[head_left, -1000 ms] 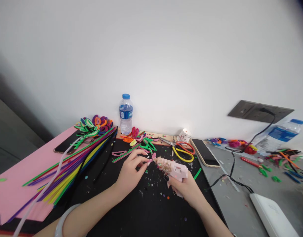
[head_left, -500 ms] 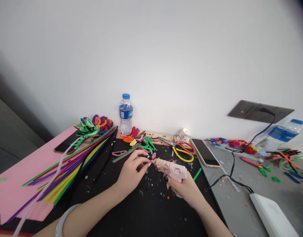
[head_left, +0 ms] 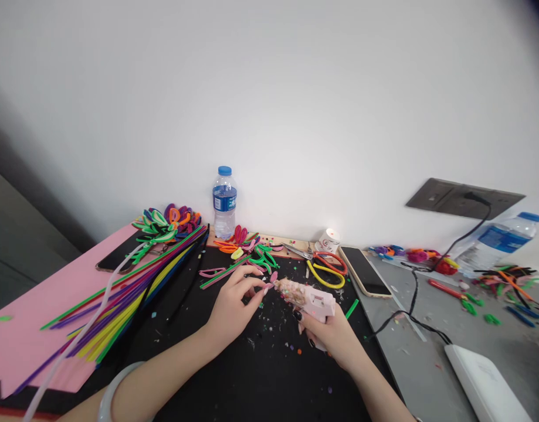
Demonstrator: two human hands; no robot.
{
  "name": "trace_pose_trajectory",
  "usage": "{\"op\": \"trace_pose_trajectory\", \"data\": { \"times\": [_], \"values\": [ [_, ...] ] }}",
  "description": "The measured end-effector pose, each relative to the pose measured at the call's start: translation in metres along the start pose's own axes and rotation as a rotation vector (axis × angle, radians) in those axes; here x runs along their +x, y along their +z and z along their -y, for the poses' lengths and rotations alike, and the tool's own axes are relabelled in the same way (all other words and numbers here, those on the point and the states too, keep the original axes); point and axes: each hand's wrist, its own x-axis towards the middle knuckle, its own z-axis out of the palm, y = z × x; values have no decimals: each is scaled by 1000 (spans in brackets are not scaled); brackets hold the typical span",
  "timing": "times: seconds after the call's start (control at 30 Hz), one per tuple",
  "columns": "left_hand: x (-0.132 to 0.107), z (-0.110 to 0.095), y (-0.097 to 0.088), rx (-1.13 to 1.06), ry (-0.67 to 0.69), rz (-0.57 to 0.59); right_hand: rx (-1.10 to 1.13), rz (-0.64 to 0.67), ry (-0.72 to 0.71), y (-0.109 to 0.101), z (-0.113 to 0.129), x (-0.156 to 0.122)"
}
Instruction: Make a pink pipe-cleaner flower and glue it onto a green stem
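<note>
My right hand (head_left: 328, 334) is wrapped round the grip of a pink glue gun (head_left: 311, 298), whose crusted nozzle points left. My left hand (head_left: 231, 305) pinches a small pink pipe-cleaner piece (head_left: 270, 282) right at the nozzle tip. Both hands hover over the black mat (head_left: 234, 363), which is strewn with tiny coloured scraps.
A bundle of long coloured pipe cleaners (head_left: 128, 290) lies to the left over a pink sheet (head_left: 31, 316). Behind stand a water bottle (head_left: 224, 202), finished pipe-cleaner flowers (head_left: 166, 223), scissors (head_left: 326, 261), a phone (head_left: 365, 271) and a black cable (head_left: 412, 305). A white device (head_left: 484, 384) lies at the right.
The glue gun and my right hand shifted slightly up and right. The pink piece stays pinched at the nozzle tip.
</note>
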Motion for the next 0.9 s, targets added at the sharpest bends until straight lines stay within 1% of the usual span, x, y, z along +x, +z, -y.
{"op": "trace_pose_trajectory", "data": {
  "times": [0.17,0.43,0.7,0.9],
  "values": [
    [0,-1,0,-3,4,-2,-14,8,22,1,-1,0],
    [0,0,0,-15,1,6,30,-11,7,0,-1,-1],
    [0,-3,0,15,-5,44,32,40,43,1,11,-3],
    [0,-3,-1,26,-10,58,14,58,24,1,14,-4]
  ]
}}
